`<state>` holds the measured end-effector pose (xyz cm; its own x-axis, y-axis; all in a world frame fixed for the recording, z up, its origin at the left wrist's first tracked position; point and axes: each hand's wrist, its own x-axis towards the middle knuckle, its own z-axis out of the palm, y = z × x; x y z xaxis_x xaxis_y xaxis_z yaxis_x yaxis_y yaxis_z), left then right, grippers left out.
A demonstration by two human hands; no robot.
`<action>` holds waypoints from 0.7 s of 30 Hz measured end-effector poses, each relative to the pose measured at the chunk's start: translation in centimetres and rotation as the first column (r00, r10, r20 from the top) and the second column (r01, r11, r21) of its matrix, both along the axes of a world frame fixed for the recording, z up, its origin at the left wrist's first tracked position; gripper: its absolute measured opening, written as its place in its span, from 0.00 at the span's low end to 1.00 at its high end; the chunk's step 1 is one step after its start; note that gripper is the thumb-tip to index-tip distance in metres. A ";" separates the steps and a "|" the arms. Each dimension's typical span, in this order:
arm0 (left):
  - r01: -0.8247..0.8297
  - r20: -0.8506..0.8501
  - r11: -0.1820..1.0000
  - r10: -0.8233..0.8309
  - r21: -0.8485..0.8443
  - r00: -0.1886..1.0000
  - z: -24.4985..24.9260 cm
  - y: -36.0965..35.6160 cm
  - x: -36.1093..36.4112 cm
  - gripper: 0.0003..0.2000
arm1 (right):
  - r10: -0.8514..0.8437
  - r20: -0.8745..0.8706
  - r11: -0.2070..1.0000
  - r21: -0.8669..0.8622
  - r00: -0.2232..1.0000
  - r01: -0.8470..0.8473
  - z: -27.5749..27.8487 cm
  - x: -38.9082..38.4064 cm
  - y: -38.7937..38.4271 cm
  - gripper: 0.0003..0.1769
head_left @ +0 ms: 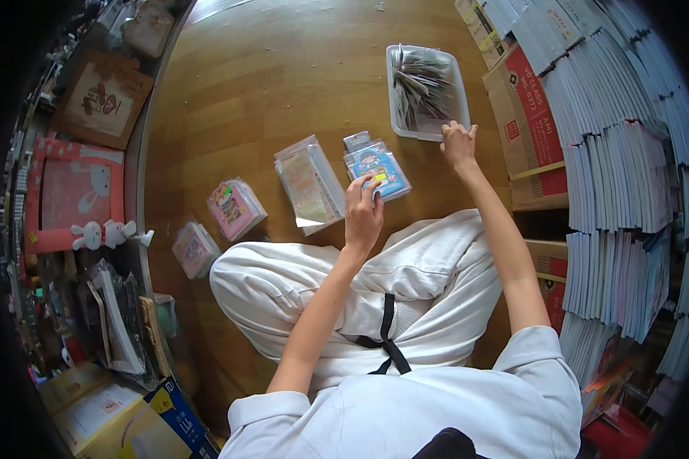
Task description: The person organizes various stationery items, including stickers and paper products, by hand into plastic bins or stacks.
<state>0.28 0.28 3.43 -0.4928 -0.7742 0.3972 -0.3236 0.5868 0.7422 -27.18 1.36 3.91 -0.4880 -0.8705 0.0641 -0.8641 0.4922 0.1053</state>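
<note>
My left hand (365,216) rests its fingertips on the near left edge of a stack of blue, cartoon-printed packets (386,180). Its fingers are slightly bent and a little apart, not wrapped round the stack. At the near end of a clear plastic bin (395,92), my right hand (458,145) has its fingers bent over the rim. Thin packets (421,80) stand and lean inside that bin, mostly toward its far side. Left of the blue stack lies a pile of clear-sleeved packets (311,185) with a pale floral print. Farther left are a pink cartoon-printed stack (236,208) and another small wrapped stack (196,249).
I sit cross-legged on a wooden floor (283,84). Cardboard boxes (524,122) and tall piles of booklets (605,176) line the right side. Along the left, a shelf holds a pink picture frame (75,195), a brown box (99,99) and bunny figures (103,234).
</note>
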 end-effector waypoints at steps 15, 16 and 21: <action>0.092 -0.037 0.994 -0.094 -0.055 0.995 0.5 1.0 -0.4 0.11 | -0.018 0.410 0.997 0.080 0.912 -0.017 4.0 -4.0 14.0 0.22; 0.103 -0.042 0.992 -0.106 -0.071 0.993 0.6 1.1 -0.3 0.12 | -0.037 0.497 0.999 0.047 0.867 0.016 4.4 -3.9 13.9 0.26; 0.147 -0.052 0.986 -0.151 -0.080 0.987 1.0 1.5 -0.3 0.12 | 0.234 0.389 0.831 -0.555 0.891 0.024 4.9 -1.2 10.7 0.43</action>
<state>0.01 1.75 4.42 -0.5751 -0.6603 0.4829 -0.1863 0.6805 0.7087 -28.42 12.09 8.82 -0.4847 -0.8056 0.3407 -0.8059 0.2598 -0.5320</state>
